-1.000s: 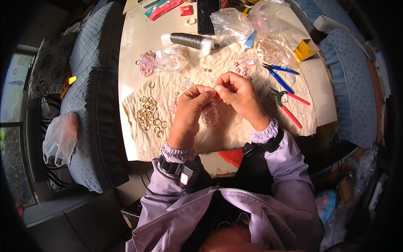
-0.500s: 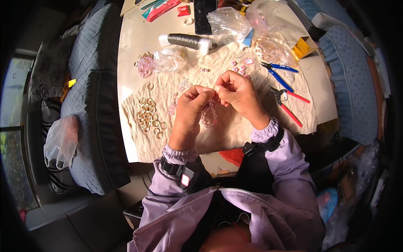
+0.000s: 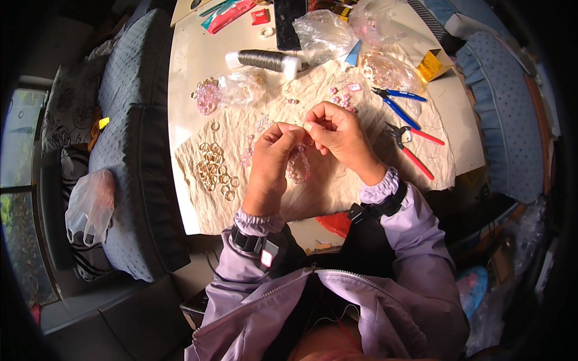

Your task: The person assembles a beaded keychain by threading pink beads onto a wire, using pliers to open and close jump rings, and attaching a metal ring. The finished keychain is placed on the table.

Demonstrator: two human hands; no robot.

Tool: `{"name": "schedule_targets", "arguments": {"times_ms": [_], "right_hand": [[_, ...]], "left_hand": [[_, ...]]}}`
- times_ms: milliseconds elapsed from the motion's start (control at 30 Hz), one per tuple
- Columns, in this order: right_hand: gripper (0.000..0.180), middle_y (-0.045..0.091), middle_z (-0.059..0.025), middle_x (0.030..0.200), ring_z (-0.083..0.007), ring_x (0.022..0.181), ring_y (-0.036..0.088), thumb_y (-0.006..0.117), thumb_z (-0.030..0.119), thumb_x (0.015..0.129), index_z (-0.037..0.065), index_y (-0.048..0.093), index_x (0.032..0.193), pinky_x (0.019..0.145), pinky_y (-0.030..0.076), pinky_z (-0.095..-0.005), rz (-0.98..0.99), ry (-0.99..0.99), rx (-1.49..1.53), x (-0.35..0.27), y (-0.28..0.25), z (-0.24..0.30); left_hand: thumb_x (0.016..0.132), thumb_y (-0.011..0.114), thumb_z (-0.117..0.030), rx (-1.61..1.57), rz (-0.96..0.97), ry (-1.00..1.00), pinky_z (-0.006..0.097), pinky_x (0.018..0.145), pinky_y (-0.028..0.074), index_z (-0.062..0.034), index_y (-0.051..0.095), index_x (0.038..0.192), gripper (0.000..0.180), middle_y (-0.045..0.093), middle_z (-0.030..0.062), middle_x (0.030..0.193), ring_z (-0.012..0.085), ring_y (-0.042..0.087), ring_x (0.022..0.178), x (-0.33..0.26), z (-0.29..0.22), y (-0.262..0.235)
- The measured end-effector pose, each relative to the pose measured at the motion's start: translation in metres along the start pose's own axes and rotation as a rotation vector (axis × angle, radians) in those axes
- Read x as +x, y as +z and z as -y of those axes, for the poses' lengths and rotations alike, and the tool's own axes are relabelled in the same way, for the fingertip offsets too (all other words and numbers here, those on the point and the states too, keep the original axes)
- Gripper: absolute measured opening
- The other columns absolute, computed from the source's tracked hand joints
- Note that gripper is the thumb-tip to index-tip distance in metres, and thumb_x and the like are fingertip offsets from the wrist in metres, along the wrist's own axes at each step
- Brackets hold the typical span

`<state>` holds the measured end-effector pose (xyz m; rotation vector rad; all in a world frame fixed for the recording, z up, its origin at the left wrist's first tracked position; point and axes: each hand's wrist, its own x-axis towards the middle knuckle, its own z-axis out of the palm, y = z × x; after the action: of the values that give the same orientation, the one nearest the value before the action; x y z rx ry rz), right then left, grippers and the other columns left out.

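Head view: both hands were held together over the middle of a crumpled beige cloth spread on a white table. The left hand was closed, fingertips pinched on the top of a loop of pale pink beads, which hung down between the two hands just above the cloth. The right hand was closed too, thumb and forefinger pinched at the same upper end of the loop, touching the left fingertips; whether a wire or thread was gripped there could not be told. A cluster of gold rings was seen on the cloth left of the left hand. Loose pink beads were scattered on the cloth just beyond the right hand. Blue-handled pliers and red-handled pliers were laid on the cloth to the right, well apart from the hands. A spool of dark wire was lying on its side at the far edge of the cloth. Clear plastic bags were piled at the far side of the table, and a bunch of pink beads lay near the left edge. A yellow box was noted at far right. Blue cushioned seats flanked the table.
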<state>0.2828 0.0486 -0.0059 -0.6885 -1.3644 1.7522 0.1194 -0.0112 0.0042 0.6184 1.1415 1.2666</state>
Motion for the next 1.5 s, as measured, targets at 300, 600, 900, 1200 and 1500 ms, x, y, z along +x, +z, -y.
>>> {"name": "schedule_targets", "arguments": {"times_ms": [300, 600, 900, 1200, 1500], "right_hand": [[0.015, 0.060, 0.0020, 0.084, -0.0018, 0.068, 0.053, 0.062, 0.017, 0.102, 0.002, 0.062, 0.103, 0.057, 0.044, -0.0178, 0.059, 0.067, -0.001, 0.002, -0.004, 0.004], [0.017, 0.060, 0.0021, 0.093, -0.0029, 0.075, 0.055, 0.060, 0.017, 0.103, 0.002, 0.060, 0.110, 0.066, 0.046, -0.0185, -0.007, -0.034, 0.037, 0.003, -0.001, -0.003], [0.017, 0.062, 0.0053, 0.083, -0.0003, 0.069, 0.054, 0.062, 0.025, 0.102, 0.008, 0.063, 0.104, 0.058, 0.036, -0.0151, 0.054, 0.076, 0.146, 0.002, -0.004, 0.004], [0.017, 0.063, 0.0056, 0.083, -0.0005, 0.071, 0.055, 0.064, 0.025, 0.100, 0.009, 0.064, 0.105, 0.059, 0.035, -0.0150, 0.149, 0.182, 0.217, 0.000, -0.008, 0.005], [0.012, 0.058, 0.0038, 0.090, -0.0016, 0.072, 0.049, 0.062, 0.015, 0.101, 0.004, 0.061, 0.105, 0.065, 0.042, -0.0189, 0.017, -0.064, 0.063, 0.002, -0.002, 0.002]], "left_hand": [[0.098, 0.062, -0.013, -0.034, 0.074, -0.054, 0.029, 0.082, 0.054, 0.0003, 0.064, 0.097, 0.014, 0.071, 0.0119, 0.093, 0.0201, 0.069, 0.087, -0.004, -0.010, -0.001], [0.101, 0.058, -0.015, 0.008, 0.107, -0.103, 0.036, 0.076, 0.059, -0.0012, 0.064, 0.108, 0.017, 0.071, 0.0129, 0.098, 0.0242, 0.071, 0.091, -0.004, -0.009, -0.001], [0.101, 0.057, -0.023, -0.051, 0.151, -0.060, 0.037, 0.070, 0.060, -0.0006, 0.064, 0.108, 0.024, 0.068, 0.0094, 0.093, 0.0200, 0.068, 0.083, -0.003, -0.008, 0.000], [0.102, 0.056, -0.030, -0.085, 0.295, -0.115, 0.034, 0.077, 0.057, -0.0005, 0.064, 0.111, 0.032, 0.067, 0.0086, 0.093, 0.0181, 0.065, 0.084, -0.005, -0.013, -0.009], [0.099, 0.057, -0.008, -0.033, 0.080, -0.052, 0.029, 0.079, 0.053, -0.0026, 0.061, 0.108, 0.011, 0.066, 0.0079, 0.098, 0.0163, 0.064, 0.082, -0.017, -0.016, 0.005]]}}
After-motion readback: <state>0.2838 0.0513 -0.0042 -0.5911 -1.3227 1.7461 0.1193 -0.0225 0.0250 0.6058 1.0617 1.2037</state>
